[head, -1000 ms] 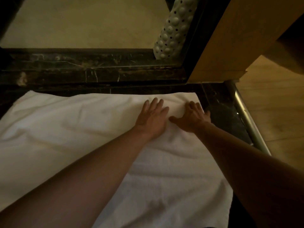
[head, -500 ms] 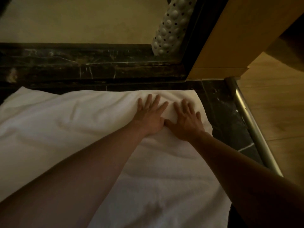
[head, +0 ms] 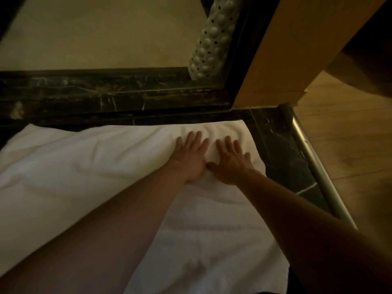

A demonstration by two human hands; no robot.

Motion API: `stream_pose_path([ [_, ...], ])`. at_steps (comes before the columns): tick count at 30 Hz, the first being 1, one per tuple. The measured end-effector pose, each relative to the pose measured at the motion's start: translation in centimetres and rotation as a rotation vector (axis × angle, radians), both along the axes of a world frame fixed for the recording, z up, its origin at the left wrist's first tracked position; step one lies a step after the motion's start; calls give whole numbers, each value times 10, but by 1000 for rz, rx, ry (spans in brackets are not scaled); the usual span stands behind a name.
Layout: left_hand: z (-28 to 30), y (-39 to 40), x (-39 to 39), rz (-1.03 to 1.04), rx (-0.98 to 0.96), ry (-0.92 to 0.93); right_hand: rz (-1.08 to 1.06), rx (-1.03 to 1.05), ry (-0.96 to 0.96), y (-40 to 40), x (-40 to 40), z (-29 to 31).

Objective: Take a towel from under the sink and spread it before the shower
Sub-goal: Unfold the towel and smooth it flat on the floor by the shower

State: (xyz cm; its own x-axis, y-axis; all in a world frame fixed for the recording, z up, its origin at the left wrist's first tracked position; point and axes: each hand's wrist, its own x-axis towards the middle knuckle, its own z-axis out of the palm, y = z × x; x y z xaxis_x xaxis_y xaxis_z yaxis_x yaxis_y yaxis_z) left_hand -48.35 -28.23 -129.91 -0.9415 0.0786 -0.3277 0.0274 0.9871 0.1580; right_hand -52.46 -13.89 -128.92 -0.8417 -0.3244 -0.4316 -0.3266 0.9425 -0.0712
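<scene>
A white towel point(head: 74, 166) lies spread on the dark floor, its far edge along the dark marble shower threshold point(head: 118, 100). Both my hands rest flat on the towel near its far right corner, fingers apart. My left hand point(head: 189, 155) and my right hand point(head: 230, 161) lie side by side, thumbs almost touching. Neither holds anything. Small wrinkles bunch up ahead of the fingers. My forearms hide part of the towel's middle.
Beyond the threshold is the pale shower floor point(head: 101, 32), with a rolled white studded bath mat point(head: 209, 45) leaning in its right corner. A wooden panel point(head: 282, 60) stands at the right, with a metal floor rail point(head: 314, 166) and a wood floor point(head: 350, 145) beyond.
Both hands have slid a little forward and rightward over the towel toward its far right corner, staying flat. The right hand's fingers have spread wider.
</scene>
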Motion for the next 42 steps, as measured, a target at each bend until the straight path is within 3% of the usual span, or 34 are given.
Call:
stream_pose_path([
  [4,-10,2,33,-28,-13,106,102,-12,71,27,22,8],
  [9,2,24,59,-46,34,94,47,13,-29,56,42,29],
  [14,14,70,75,-212,103,69,61,-7,-111,82,78,44],
  [20,8,107,86,-273,22,-41,59,35,-182,122,114,46],
  [26,-3,134,95,-313,9,24,99,-7,-220,156,135,40],
  [31,7,142,106,-411,113,69,144,8,-99,180,148,40],
  [34,16,147,123,-452,108,214,75,-11,8,181,157,42],
  [39,10,157,136,-344,143,195,153,26,173,180,181,44],
  [42,10,164,141,-334,152,267,263,-9,94,189,191,53],
])
